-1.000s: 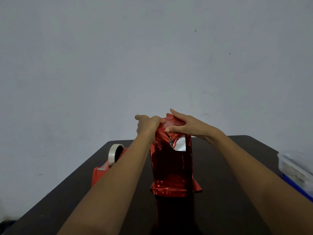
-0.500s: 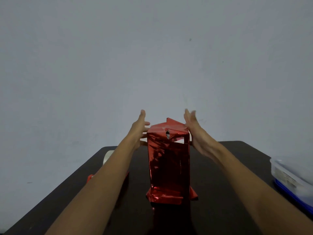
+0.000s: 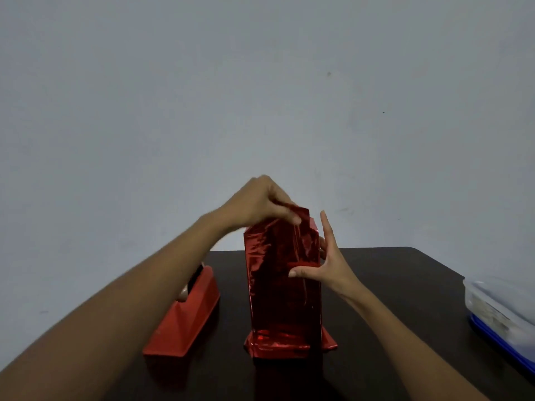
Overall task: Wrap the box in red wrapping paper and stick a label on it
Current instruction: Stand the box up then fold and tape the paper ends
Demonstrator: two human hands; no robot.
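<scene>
A tall box in shiny red wrapping paper (image 3: 278, 285) stands upright in the middle of the dark table (image 3: 390, 285). My left hand (image 3: 260, 202) reaches over its top and pinches the paper flap at the top right corner between thumb and fingers. My right hand (image 3: 325, 263) lies flat against the box's right side, fingers straight and pointing up, thumb across the front face. Paper ends flare out at the foot of the box. No label is in view.
A red tape dispenser (image 3: 185, 316) with a roll of tape sits on the table left of the box, partly behind my left forearm. A clear plastic container with a blue base (image 3: 500, 311) stands at the right edge. A plain wall rises behind.
Both hands were held open beside the top of the box half a second ago. Now the left pinches the top flap and the right presses the box's side.
</scene>
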